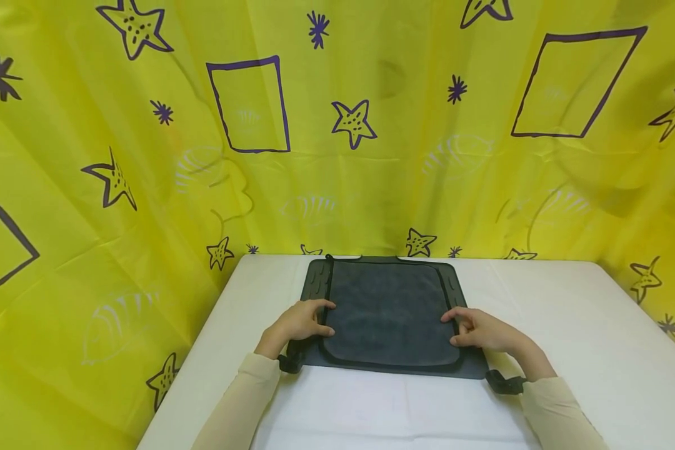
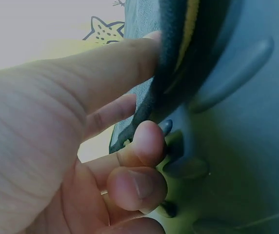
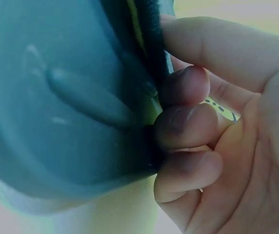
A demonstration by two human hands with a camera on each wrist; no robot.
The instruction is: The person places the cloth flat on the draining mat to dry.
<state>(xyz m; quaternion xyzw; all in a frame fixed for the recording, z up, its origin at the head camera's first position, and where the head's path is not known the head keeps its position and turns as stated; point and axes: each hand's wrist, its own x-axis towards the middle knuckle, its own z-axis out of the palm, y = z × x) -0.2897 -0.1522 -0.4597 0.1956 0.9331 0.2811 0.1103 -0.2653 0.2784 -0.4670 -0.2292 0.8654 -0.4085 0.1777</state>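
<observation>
A dark grey cloth [image 1: 390, 312] with rounded corners lies over a ridged, dark grey-green mat [image 1: 316, 281] that has a tab at its far edge. My left hand [image 1: 297, 322] grips the cloth's left edge; in the left wrist view the thumb lies on the cloth's edge [image 2: 168, 41] and the other fingers curl below it, over the mat's raised ridges [image 2: 239, 78]. At the opposite edge, my right hand [image 1: 482, 329] holds the cloth the same way. The right wrist view shows curled fingertips [image 3: 186, 126] between the cloth's edge [image 3: 154, 39] and the mat.
Both things lie on a white-covered table [image 1: 360, 406]. A yellow curtain [image 1: 371, 187] with purple stars and frames hangs behind the table's far edge and along its sides. Black straps with small devices [image 1: 503, 382] sit on both wrists.
</observation>
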